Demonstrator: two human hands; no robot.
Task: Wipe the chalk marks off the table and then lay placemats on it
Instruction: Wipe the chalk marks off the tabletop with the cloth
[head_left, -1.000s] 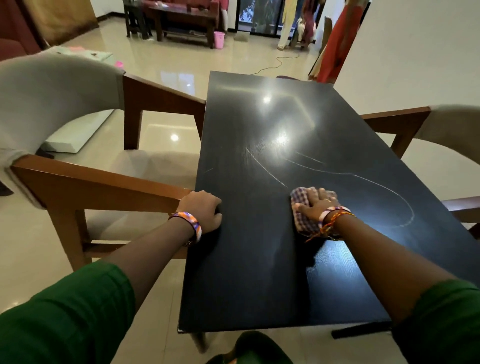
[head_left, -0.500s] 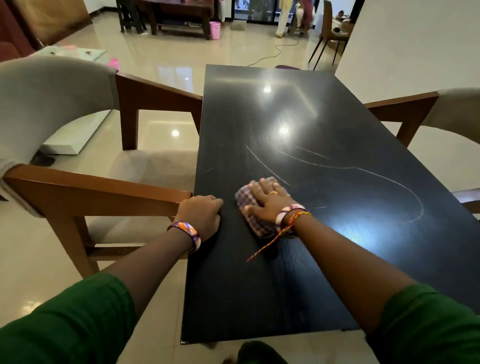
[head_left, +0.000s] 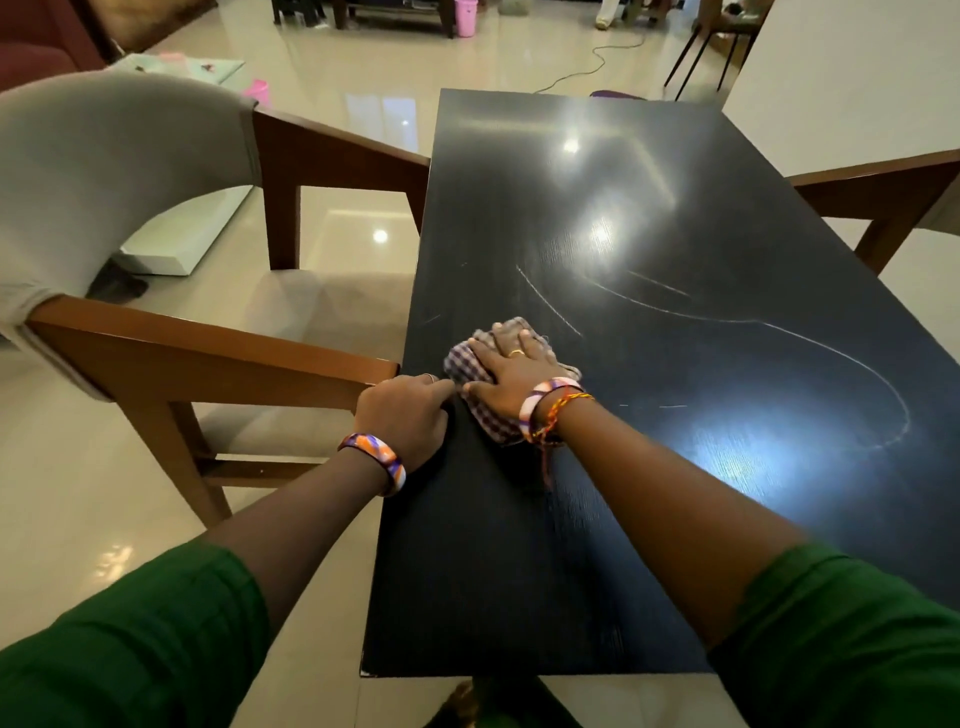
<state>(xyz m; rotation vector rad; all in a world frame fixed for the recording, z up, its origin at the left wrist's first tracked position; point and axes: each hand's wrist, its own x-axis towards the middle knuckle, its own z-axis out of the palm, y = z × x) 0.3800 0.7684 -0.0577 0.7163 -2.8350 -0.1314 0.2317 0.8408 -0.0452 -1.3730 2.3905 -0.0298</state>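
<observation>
1 head-worn wide-angle view, looking forward and down along the table (head_left: 649, 218), close over it

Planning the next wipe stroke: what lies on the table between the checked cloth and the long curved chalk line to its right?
In the head view, only bare dark table separates the cloth from the curved chalk line, apart from two faint short chalk dashes.

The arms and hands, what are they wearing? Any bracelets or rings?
Both arms have green sleeves pushed up past the forearms. The left hand has a chunky orange, purple and white bangle at the wrist and a ring. The right hand wears a matching bangle, red and yellow threads and a gold ring.
</observation>
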